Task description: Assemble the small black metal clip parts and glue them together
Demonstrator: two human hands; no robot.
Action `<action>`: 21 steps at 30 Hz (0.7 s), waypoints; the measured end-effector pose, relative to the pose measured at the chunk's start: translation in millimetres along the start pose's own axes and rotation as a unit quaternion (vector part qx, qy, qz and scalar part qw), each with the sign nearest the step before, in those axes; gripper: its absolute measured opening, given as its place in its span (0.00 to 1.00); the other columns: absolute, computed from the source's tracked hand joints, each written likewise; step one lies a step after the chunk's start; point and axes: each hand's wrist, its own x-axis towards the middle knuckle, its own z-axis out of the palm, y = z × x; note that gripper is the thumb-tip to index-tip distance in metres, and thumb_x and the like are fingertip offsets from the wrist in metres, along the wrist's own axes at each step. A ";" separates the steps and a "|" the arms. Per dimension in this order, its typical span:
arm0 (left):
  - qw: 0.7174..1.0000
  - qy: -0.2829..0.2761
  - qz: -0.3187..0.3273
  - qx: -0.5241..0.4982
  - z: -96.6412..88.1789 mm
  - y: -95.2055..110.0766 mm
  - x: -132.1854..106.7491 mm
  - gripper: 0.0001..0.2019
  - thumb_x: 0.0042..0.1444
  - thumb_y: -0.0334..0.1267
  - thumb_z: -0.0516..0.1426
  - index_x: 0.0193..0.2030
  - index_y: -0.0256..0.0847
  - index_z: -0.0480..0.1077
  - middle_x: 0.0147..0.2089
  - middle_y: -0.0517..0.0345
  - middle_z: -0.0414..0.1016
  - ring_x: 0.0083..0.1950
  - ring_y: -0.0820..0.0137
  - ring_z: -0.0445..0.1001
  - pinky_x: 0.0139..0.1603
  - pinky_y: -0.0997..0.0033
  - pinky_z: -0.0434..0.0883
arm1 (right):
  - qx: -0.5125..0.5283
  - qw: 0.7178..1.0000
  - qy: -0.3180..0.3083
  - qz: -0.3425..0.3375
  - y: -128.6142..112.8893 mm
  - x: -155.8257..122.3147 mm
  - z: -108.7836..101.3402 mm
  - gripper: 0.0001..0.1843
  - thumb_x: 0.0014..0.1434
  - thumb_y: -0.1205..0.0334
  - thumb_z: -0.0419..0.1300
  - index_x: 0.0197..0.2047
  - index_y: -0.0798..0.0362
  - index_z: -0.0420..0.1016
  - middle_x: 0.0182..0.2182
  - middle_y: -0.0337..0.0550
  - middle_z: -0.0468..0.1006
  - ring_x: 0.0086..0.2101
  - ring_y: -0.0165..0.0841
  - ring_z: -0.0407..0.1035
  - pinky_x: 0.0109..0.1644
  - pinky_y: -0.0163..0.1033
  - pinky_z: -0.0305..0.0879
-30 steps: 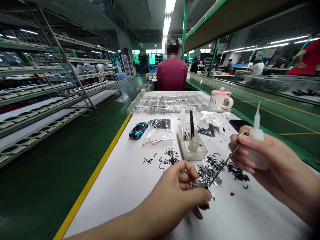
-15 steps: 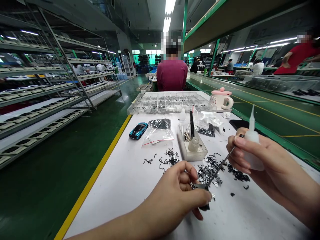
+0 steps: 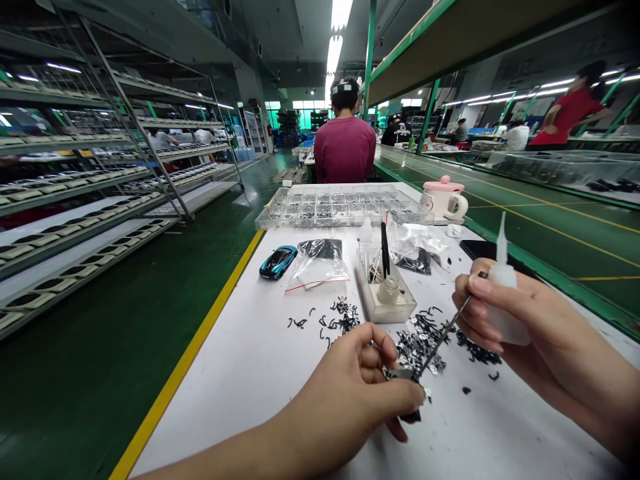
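Note:
My left hand [image 3: 357, 383] pinches a small dark part [image 3: 403, 377] between thumb and fingers, low over the white table. A thin metal rod tool [image 3: 447, 333] is gripped in the fingertips of my right hand [image 3: 515, 307]; its tip touches or nearly touches the dark part. The same right hand also has a translucent squeeze bottle [image 3: 506, 303] tucked in it, nozzle pointing up. Behind my left hand lies a pile of small silver and black pieces [image 3: 423, 343]. Beside it, under the right hand, sits a heap of black pieces [image 3: 477, 348].
A white holder [image 3: 387, 310] with tweezers and a small jar stands mid-table. Left of it are a plastic bag [image 3: 320, 263] and a blue toy car [image 3: 278, 261]. A clear compartment box [image 3: 340, 208] and a lidded mug [image 3: 444, 199] stand at the back. A person [image 3: 345, 147] sits beyond.
Both hands hold nearly the same pose; the rod tip has shifted very slightly at the dark part. In the background, the person in red at the right has moved left and stands more upright.

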 end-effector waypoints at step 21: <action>1.000 0.008 0.015 -0.003 0.5 -1.6 0.0 0.15 0.44 0.28 0.62 0.30 0.40 0.57 0.23 0.69 0.66 0.20 0.80 0.66 0.20 0.81 0.68 | -0.086 0.972 0.124 -0.179 1.1 23.8 -5.6 0.12 0.56 0.53 0.64 0.32 0.49 0.66 0.27 0.35 0.72 0.23 0.26 0.60 0.25 0.32 0.56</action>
